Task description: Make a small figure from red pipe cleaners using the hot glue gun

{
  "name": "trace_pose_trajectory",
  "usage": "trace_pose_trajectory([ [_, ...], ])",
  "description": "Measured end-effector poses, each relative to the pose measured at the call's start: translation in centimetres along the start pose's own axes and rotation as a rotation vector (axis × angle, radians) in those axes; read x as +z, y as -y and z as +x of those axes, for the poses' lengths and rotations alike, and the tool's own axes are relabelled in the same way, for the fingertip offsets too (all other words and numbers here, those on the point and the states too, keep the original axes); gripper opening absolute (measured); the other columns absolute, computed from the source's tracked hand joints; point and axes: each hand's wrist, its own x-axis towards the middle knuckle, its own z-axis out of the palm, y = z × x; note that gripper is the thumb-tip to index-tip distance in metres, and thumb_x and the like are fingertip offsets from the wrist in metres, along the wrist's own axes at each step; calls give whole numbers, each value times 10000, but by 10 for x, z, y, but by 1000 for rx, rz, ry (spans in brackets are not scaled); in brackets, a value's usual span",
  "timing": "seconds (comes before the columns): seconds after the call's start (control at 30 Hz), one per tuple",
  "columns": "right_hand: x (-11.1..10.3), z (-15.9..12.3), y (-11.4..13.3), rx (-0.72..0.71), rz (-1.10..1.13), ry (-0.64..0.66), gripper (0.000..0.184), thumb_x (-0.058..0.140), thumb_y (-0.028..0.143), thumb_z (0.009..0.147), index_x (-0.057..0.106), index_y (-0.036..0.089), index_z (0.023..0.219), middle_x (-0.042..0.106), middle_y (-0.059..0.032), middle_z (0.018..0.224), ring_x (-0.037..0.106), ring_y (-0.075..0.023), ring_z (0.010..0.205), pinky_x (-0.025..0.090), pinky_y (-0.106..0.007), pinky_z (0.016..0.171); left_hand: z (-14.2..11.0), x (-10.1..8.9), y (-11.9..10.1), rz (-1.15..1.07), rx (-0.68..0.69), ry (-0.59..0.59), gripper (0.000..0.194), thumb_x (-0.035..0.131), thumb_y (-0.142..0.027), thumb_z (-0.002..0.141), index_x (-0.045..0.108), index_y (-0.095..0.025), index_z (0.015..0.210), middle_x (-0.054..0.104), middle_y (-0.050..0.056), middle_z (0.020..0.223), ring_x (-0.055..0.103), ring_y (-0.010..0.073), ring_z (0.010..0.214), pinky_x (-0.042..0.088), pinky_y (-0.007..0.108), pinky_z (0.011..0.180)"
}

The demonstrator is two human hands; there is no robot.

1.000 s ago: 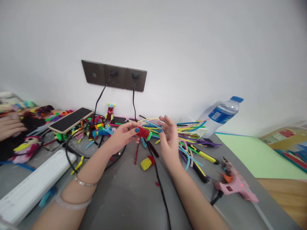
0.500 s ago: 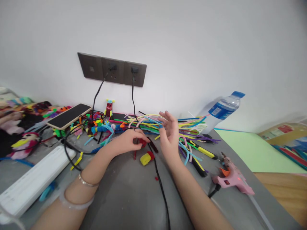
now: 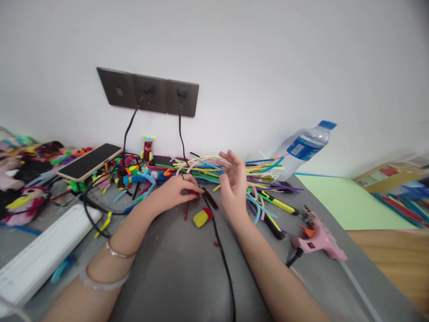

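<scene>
My left hand (image 3: 177,191) rests low on the grey table (image 3: 181,268), its fingers closed over a small red pipe-cleaner piece (image 3: 193,195) that touches the tabletop. My right hand (image 3: 232,179) is raised just right of it, fingers spread and open, holding nothing, in front of a pile of coloured pipe cleaners (image 3: 234,172). A yellow and red pipe-cleaner roll (image 3: 202,218) lies just in front of both hands. A black cable (image 3: 221,255) runs between my forearms.
A pink glue gun (image 3: 318,237) lies at the right, pliers with yellow handles (image 3: 275,221) beside it. A water bottle (image 3: 303,146) leans on the wall. Green paper (image 3: 348,203) sits right. A phone (image 3: 89,161), small figures (image 3: 146,148) and a white power strip (image 3: 43,252) lie left.
My left hand has lowered the red piece from in front of me down onto the table. My right hand stayed raised and open. The camera tilted slightly.
</scene>
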Motion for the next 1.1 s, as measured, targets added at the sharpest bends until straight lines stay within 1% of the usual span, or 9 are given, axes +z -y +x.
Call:
trace_pose_trajectory([
  [0.2,1,-2,-1,37,45,11,429,466,201,949,432,251,1373,544,-145,1360,614,-246,1157,482,-499,1023,1,1,2,116,-20,32,231,591,-75,847,754,-183,971,678,54,927,657,181,864,501,303,822],
  [0.4,1,-1,-1,37,54,11,422,465,192,942,436,250,1359,558,-138,1334,636,-229,1103,498,-473,1003,2,14,-6,181,45,69,273,533,-56,880,740,-185,1002,651,52,938,642,165,861,489,266,795],
  [0.6,2,-1,-1,52,78,5,401,464,177,932,442,241,1326,582,-131,1285,649,-218,1047,512,-450,961,3,19,-8,136,40,69,296,532,-45,868,744,-196,1010,659,52,935,643,162,835,485,258,775],
  [0.73,2,-1,-4,93,87,-26,335,476,162,908,471,226,1237,604,-111,1191,657,-203,994,512,-425,934,2,19,-9,33,2,49,391,539,0,817,726,-227,1074,709,53,1023,664,181,899,499,288,849],
  [0.83,1,2,-4,119,96,-74,284,493,160,887,493,222,1164,618,-89,1113,659,-192,949,513,-402,904,3,18,-10,-168,-97,-67,398,614,-13,762,732,-231,1074,739,56,1067,681,207,947,520,316,872],
  [0.93,0,4,-4,147,123,-62,155,509,197,894,552,212,1042,642,-55,955,650,-181,866,520,-365,846,5,13,-12,-582,-198,-313,278,717,-85,735,748,-193,989,747,63,1027,700,197,930,558,285,822],
  [1.0,-1,4,-4,202,136,12,97,499,257,921,574,209,959,628,-21,804,615,-157,711,519,-311,709,7,6,-14,-914,-226,-515,203,771,-178,743,736,-180,943,745,42,926,702,151,796,579,238,720],
  [1.03,-2,4,-4,241,136,70,125,488,296,936,576,208,939,613,-5,745,577,-142,625,496,-284,624,7,3,-16,-1062,-241,-595,196,796,-213,735,725,-177,914,735,23,846,686,121,695,575,207,645],
  [1.1,-5,5,-1,308,94,263,177,478,348,951,582,206,930,595,15,688,499,-120,522,420,-250,516,9,-3,-18,-1281,-294,-711,178,810,-231,738,696,-164,857,700,-8,711,633,81,546,536,154,508],
])
